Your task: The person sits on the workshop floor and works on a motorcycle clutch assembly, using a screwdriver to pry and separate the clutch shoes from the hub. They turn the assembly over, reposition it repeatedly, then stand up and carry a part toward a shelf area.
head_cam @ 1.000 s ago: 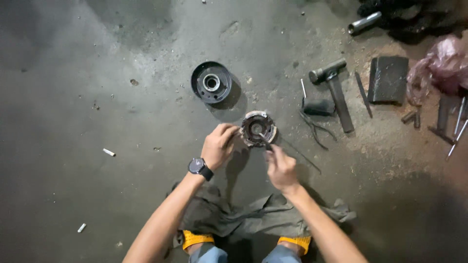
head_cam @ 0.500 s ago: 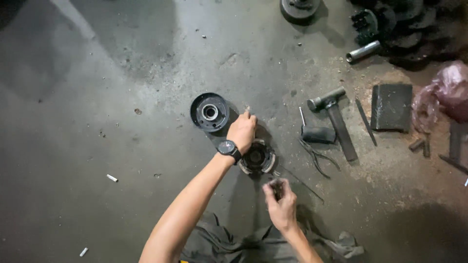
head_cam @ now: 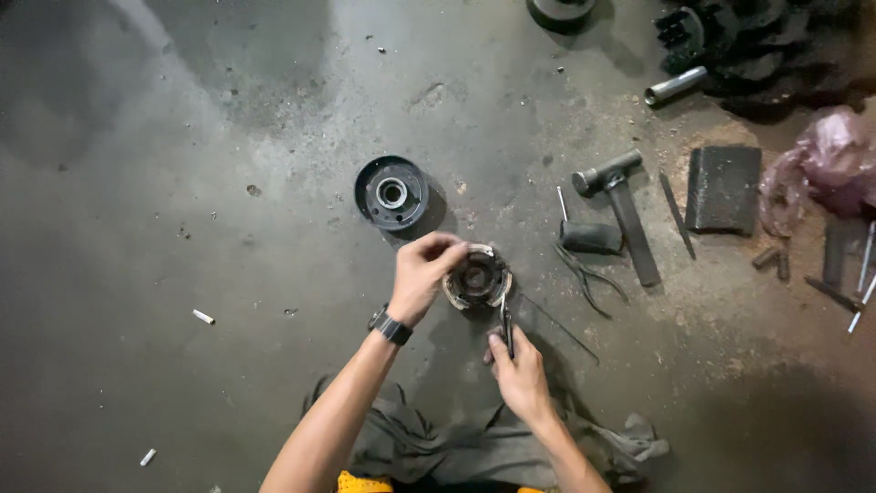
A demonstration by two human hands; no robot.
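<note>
A black round pulley (head_cam: 391,193) is lying on the concrete floor (head_cam: 182,228) to the left. Just near of it, the left hand (head_cam: 422,274) is grasping the rim of a worn round metal part (head_cam: 477,277) with curled fingers. The right hand (head_cam: 520,376) is clenching a slim pair of pliers (head_cam: 506,321) touching that part's near edge. A hammer (head_cam: 620,205) is lying farther right.

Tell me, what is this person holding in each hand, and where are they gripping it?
The left hand grips the round metal part by its upper left rim. The right hand holds a thin tool by its lower end, tip at the part's edge.
</note>
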